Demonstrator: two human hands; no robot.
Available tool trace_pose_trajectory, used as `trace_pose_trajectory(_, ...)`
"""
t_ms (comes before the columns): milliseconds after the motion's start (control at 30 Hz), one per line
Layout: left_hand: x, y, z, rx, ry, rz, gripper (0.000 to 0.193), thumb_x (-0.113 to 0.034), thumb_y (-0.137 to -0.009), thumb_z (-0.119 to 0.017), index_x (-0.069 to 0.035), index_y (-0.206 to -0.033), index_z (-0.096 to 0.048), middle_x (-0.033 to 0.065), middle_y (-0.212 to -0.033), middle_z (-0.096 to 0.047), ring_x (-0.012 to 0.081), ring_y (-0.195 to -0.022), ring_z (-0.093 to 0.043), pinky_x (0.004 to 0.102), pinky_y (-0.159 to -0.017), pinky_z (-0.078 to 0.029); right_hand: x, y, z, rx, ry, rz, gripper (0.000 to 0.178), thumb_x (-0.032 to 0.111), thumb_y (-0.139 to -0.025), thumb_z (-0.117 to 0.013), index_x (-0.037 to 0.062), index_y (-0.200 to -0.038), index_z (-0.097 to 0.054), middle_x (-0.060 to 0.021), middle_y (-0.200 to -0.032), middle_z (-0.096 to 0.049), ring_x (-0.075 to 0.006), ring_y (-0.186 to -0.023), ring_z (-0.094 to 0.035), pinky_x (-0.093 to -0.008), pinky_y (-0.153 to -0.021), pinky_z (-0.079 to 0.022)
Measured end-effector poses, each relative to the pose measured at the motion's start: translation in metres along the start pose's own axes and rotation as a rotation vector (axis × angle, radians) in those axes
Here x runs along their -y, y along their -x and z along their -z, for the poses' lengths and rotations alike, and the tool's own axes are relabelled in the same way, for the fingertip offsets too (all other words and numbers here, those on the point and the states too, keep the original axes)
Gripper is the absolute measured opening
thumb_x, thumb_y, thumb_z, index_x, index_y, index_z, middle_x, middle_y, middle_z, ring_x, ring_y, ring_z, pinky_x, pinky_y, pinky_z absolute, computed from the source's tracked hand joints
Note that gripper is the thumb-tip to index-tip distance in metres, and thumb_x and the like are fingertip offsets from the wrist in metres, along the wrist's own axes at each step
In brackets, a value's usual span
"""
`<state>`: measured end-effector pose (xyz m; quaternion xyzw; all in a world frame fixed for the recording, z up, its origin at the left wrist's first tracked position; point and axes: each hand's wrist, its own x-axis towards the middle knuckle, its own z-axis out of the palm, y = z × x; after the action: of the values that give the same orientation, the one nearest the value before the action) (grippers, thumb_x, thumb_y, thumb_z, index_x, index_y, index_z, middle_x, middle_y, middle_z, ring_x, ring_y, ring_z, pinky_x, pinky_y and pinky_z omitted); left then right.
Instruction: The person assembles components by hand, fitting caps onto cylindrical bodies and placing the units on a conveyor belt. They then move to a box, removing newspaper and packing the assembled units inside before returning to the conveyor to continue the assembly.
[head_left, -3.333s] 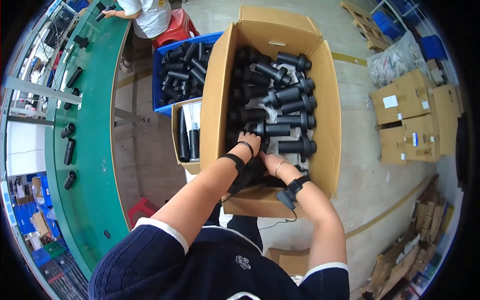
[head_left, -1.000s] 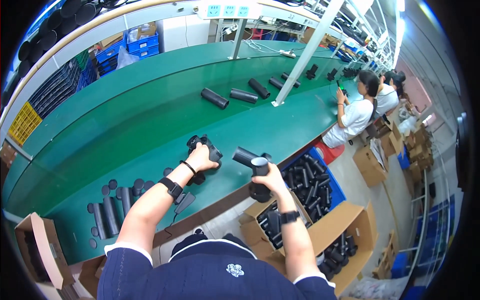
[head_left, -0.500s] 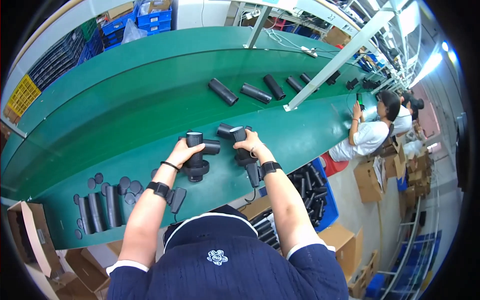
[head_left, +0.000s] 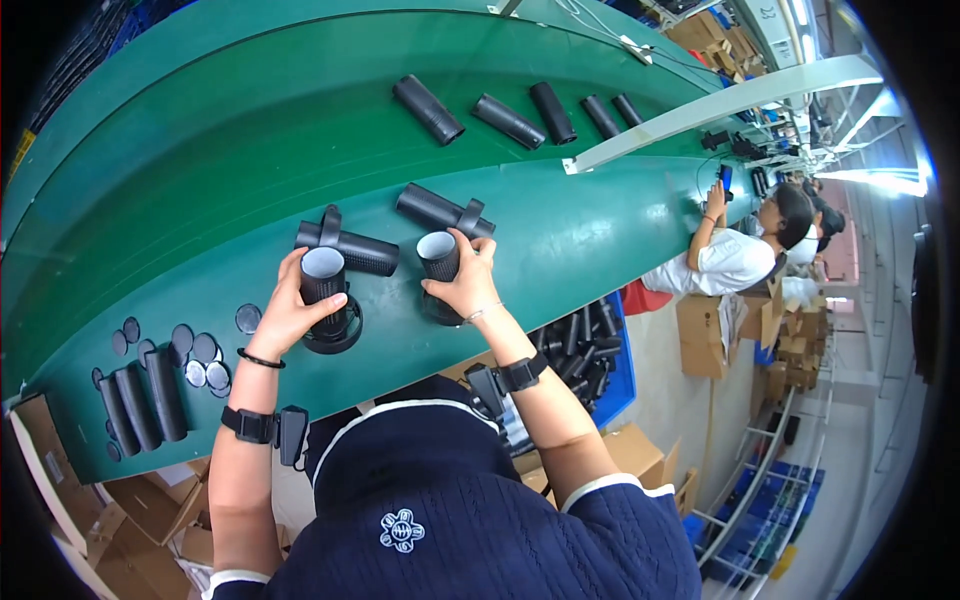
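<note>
the green bench (head_left: 570,250) spreads before you; over its near part your left hand (head_left: 292,318) curls its fingers round a black tube (head_left: 322,287), your right hand (head_left: 472,283) grips a similar tube (head_left: 438,262) to the right; round discs (head_left: 205,347) lie left.

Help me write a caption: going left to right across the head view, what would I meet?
Three black tubes side by side, left hand around an upright black part, right hand around another upright black part, blue crate, co-worker in a white shirt.
</note>
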<state>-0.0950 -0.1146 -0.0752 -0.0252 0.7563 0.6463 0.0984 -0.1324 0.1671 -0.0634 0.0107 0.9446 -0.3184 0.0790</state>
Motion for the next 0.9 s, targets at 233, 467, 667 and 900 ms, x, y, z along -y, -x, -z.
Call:
trace_pose_trajectory(233, -0.028, 0.058, 0.036, -0.044, 0.269, 0.023, 0.073, -0.015, -0.070, -0.083, 0.000, -0.126, -0.040, 0.0079, -0.117, -0.055, 0.0179, -0.111, -0.052, 0.0352, -0.098, -0.041, 0.020, 0.020, -0.010, -0.049, -0.221, 0.177, 0.071, 0.016, -0.055, -0.088, -0.0003, -0.113, -0.050, -0.0129, -0.104, -0.057, -0.0242, -0.097, -0.058, -0.0349, -0.087, -0.047)
trace_pose_trajectory(467, 0.007, 0.095, 0.050, -0.074, 0.154, 0.038, 0.085, -0.014, -0.068, -0.084, 0.001, -0.134, -0.033, 0.0114, -0.126, -0.050, 0.0194, -0.120, -0.048, 0.0346, -0.102, -0.039, -0.017, 0.031, -0.021, -0.071, -0.543, 0.179, 0.076, 0.000, -0.060, -0.084, 0.0028, -0.124, -0.044, -0.0070, -0.113, -0.054, -0.0183, -0.103, -0.055, -0.0321, -0.092, -0.046)
trace_pose_trajectory(667, 0.013, 0.108, 0.060, -0.114, 0.304, 0.075, 0.087, -0.017, -0.072, -0.081, -0.002, -0.140, -0.027, 0.0099, -0.127, -0.048, 0.0187, -0.120, -0.047, 0.0341, -0.102, -0.038, -0.001, 0.039, -0.005, -0.085, -0.441, 0.317, 0.083, 0.004, -0.071, -0.077, 0.0046, -0.140, -0.031, -0.0109, -0.140, -0.036, -0.0229, -0.128, -0.039, -0.0350, -0.107, -0.031)
trace_pose_trajectory(900, 0.025, 0.127, 0.094, -0.298, 0.966, 0.268, 0.045, -0.012, -0.087, -0.065, -0.005, -0.126, -0.043, 0.0067, -0.115, -0.053, 0.0182, -0.108, -0.053, 0.0364, -0.092, -0.046, 0.099, 0.050, 0.024, -0.089, -0.206, 0.530, 0.026, 0.004, -0.081, -0.066, 0.0022, -0.107, -0.059, -0.0078, -0.105, -0.059, -0.0177, -0.094, -0.056, -0.0295, -0.079, -0.045)
